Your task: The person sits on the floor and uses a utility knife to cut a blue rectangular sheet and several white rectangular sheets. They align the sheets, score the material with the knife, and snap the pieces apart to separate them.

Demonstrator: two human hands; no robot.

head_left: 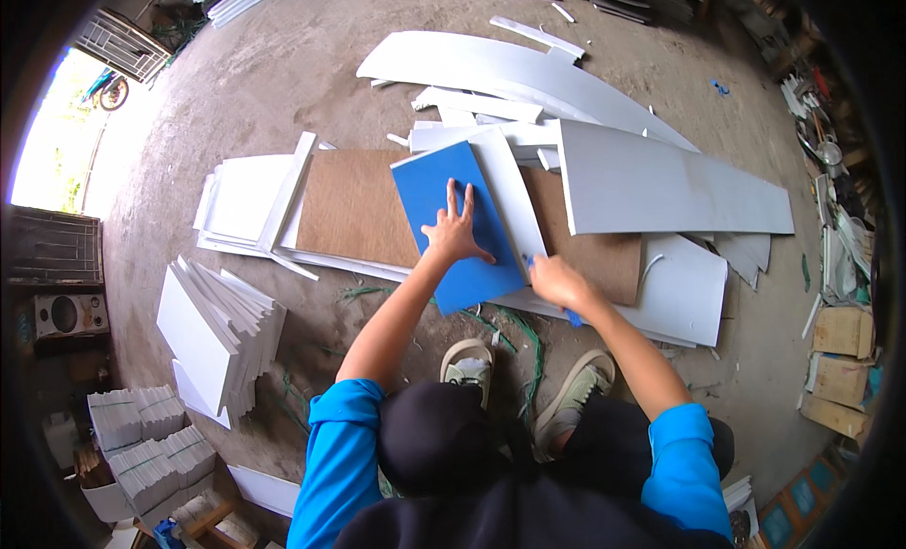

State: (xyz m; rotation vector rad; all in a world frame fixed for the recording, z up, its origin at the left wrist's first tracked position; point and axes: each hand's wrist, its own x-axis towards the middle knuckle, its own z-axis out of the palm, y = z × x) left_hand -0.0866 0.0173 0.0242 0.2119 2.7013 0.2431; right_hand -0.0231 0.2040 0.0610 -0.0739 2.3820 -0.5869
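Note:
My left hand (pixel 451 234) lies with fingers spread on a blue rectangular board (pixel 470 283), pressing it onto a white sheet (pixel 506 176). The white sheet shows along the board's right edge. In my right hand (pixel 559 283) is a blue utility knife (pixel 574 318), its lower end poking out below the fist. That hand is at the lower right edge of the blue board, over the white sheet; the blade is too small to make out. Beneath lies a brown wooden board (pixel 354 200), visible on both sides of the blue one.
Large white panels (pixel 670 185) and offcuts lie to the right and beyond. White sheets (pixel 247 195) lie to the left, near a leaning stack of white boards (pixel 212 332). Bundled white strips (pixel 160 455) stand at lower left. Green string (pixel 530 355) trails between my shoes.

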